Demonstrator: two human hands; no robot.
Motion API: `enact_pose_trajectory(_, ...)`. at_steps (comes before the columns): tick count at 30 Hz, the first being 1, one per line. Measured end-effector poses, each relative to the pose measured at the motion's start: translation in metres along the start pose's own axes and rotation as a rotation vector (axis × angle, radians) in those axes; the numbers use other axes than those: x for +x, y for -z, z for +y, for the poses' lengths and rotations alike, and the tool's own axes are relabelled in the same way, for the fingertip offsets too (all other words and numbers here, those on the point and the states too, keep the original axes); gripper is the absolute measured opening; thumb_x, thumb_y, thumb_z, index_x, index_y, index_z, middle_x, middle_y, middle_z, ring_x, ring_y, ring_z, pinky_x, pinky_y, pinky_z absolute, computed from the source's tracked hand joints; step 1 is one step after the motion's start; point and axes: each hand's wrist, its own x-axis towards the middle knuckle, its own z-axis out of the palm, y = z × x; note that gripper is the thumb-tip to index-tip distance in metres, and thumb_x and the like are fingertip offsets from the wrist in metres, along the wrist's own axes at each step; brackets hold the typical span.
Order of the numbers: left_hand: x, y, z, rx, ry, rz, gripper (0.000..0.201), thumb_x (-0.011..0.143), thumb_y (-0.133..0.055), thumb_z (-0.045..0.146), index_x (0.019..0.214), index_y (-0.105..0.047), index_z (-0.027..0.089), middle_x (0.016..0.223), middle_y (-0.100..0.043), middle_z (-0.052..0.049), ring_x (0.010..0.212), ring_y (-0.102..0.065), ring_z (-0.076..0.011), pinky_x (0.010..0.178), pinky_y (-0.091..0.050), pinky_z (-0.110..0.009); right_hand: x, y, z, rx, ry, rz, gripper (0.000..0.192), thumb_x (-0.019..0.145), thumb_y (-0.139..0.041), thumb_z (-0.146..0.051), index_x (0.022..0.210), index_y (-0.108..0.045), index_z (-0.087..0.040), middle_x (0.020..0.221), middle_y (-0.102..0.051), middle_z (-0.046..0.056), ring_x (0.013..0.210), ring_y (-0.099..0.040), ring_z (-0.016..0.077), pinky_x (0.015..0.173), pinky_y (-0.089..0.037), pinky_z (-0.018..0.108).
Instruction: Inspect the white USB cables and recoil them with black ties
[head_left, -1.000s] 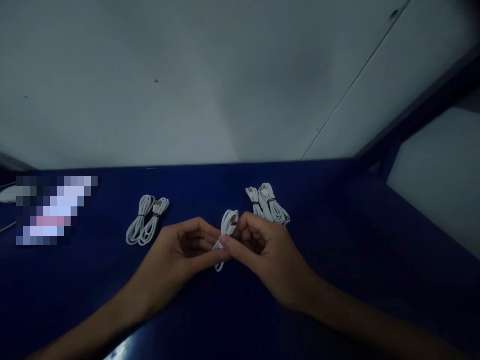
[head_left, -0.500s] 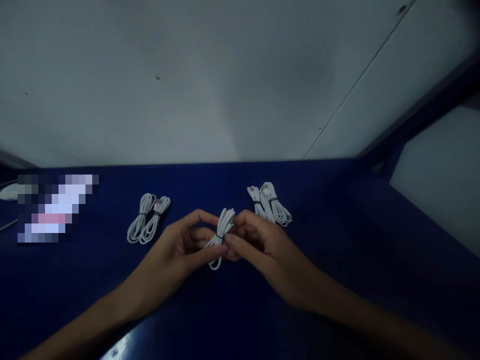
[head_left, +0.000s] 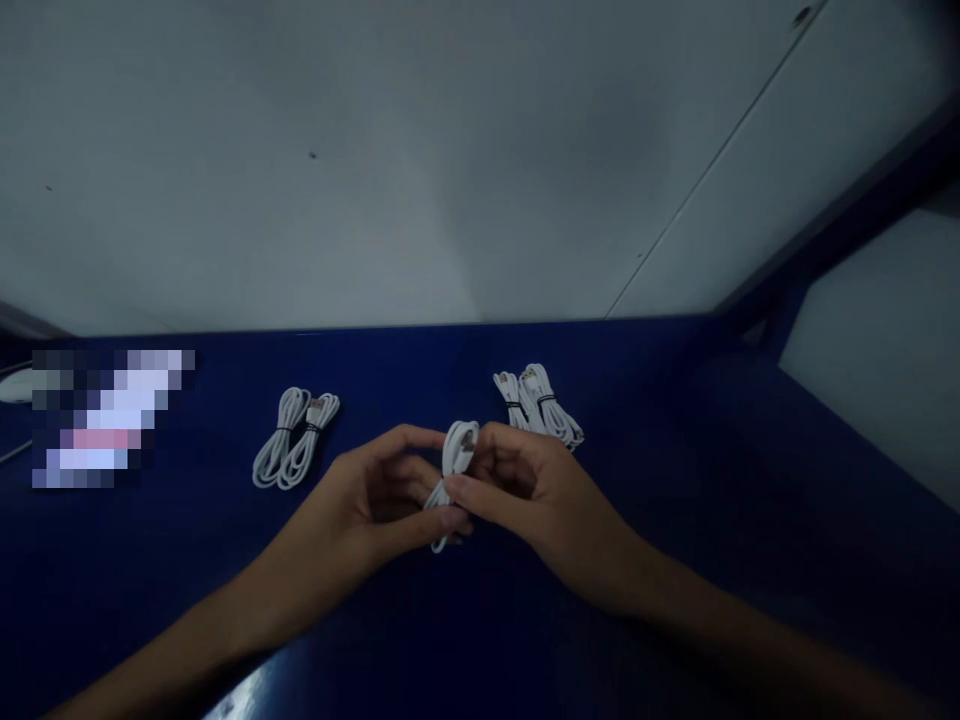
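Between my two hands, above the blue table (head_left: 420, 640), is a coiled white USB cable (head_left: 459, 447). Its metal plug faces up near the top of the coil. My left hand (head_left: 382, 490) pinches the coil from the left, thumb low and index finger near the top. From the right, my right hand (head_left: 525, 480) grips it with the thumb across its middle, which hides the tie there. Two tied white cables (head_left: 296, 440) lie to the left of my left hand. Beyond my right hand are more tied white cables (head_left: 551, 405), partly covered by its knuckles.
A pixelated bright patch (head_left: 112, 420) is at the far left of the table, beside a white rounded object (head_left: 16, 386) with a cord. A pale wall panel (head_left: 375, 200) rises along the table's back edge. A blue frame (head_left: 847, 230) stands at the right.
The held cable has been turned, so its metal plug and looped top now face me. My right thumb has moved up over its middle, covering the black tie.
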Motion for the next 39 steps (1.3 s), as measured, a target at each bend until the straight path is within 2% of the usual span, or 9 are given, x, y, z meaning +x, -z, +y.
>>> enact_pose_trajectory(6,-0.0021,-0.0038,-0.0035,0.232,-0.121,0.122,0.033,0.091,-0.093,0.029,0.119,-0.077,0.029,0.103,-0.083,0.002,0.090,-0.080,-0.0162,0.080,-0.064,-0.026,-0.0011,-0.0015,0.0038,-0.135,0.011,0.123,0.025,0.101,-0.083,-0.043,0.096,-0.071,-0.022,0.085,-0.066,-0.002,0.078,-0.061,0.0161,0.073,-0.050,0.034)
enact_pose_trajectory(11,-0.0054,-0.0073,-0.0038,0.373,-0.202,0.177,0.027,0.096,-0.088,0.031,0.122,-0.079,0.030,0.103,-0.087,0.002,0.093,-0.085,-0.0193,0.084,-0.066,-0.029,-0.0026,-0.0040,0.0051,-0.203,0.011,0.157,0.028,0.099,-0.083,-0.039,0.088,-0.064,-0.023,0.075,-0.054,-0.006,0.068,-0.050,0.0136,0.063,-0.041,0.032)
enact_pose_trajectory(16,-0.0049,-0.0083,-0.0081,0.434,-0.233,0.274,0.028,0.098,-0.086,0.034,0.126,-0.082,0.031,0.111,-0.090,0.000,0.098,-0.087,-0.0221,0.089,-0.067,-0.031,-0.0023,-0.0048,0.0054,-0.235,0.008,0.167,0.027,0.100,-0.081,-0.037,0.087,-0.062,-0.023,0.077,-0.058,-0.005,0.070,-0.054,0.0147,0.066,-0.045,0.033)
enact_pose_trajectory(19,-0.0048,-0.0087,-0.0098,0.415,-0.226,0.295,0.029,0.097,-0.087,0.035,0.126,-0.083,0.031,0.112,-0.090,-0.001,0.099,-0.087,-0.0231,0.092,-0.069,-0.033,-0.0012,-0.0049,0.0067,-0.226,0.003,0.147,0.021,0.102,-0.079,-0.039,0.094,-0.068,-0.023,0.084,-0.065,-0.002,0.077,-0.061,0.0172,0.073,-0.050,0.036)
enact_pose_trajectory(24,-0.0042,-0.0093,-0.0106,0.292,-0.160,0.267,0.032,0.094,-0.088,0.029,0.126,-0.083,0.030,0.115,-0.090,-0.001,0.104,-0.087,-0.0242,0.096,-0.068,-0.034,-0.0018,-0.0042,0.0084,-0.143,0.028,0.108,0.017,0.104,-0.078,-0.039,0.101,-0.072,-0.023,0.090,-0.070,-0.001,0.085,-0.066,0.0181,0.080,-0.054,0.036)
enact_pose_trajectory(32,-0.0002,-0.0092,-0.0058,0.150,-0.104,0.276,0.032,0.087,-0.092,0.024,0.119,-0.084,0.026,0.107,-0.091,-0.001,0.100,-0.088,-0.0242,0.096,-0.069,-0.032,-0.0030,-0.0022,0.0042,-0.089,0.018,0.062,0.019,0.108,-0.075,-0.041,0.104,-0.074,-0.022,0.089,-0.071,-0.001,0.073,-0.060,0.0124,0.058,-0.048,0.024)
enact_pose_trajectory(39,-0.0014,-0.0072,-0.0030,0.114,-0.068,0.255,0.032,0.088,-0.094,0.027,0.118,-0.084,0.024,0.103,-0.091,-0.002,0.097,-0.088,-0.0233,0.090,-0.069,-0.030,-0.0029,0.0005,0.0049,-0.119,0.044,0.053,0.016,0.112,-0.067,-0.033,0.105,-0.076,-0.022,0.088,-0.071,-0.001,0.064,-0.057,0.0095,0.055,-0.046,0.022)
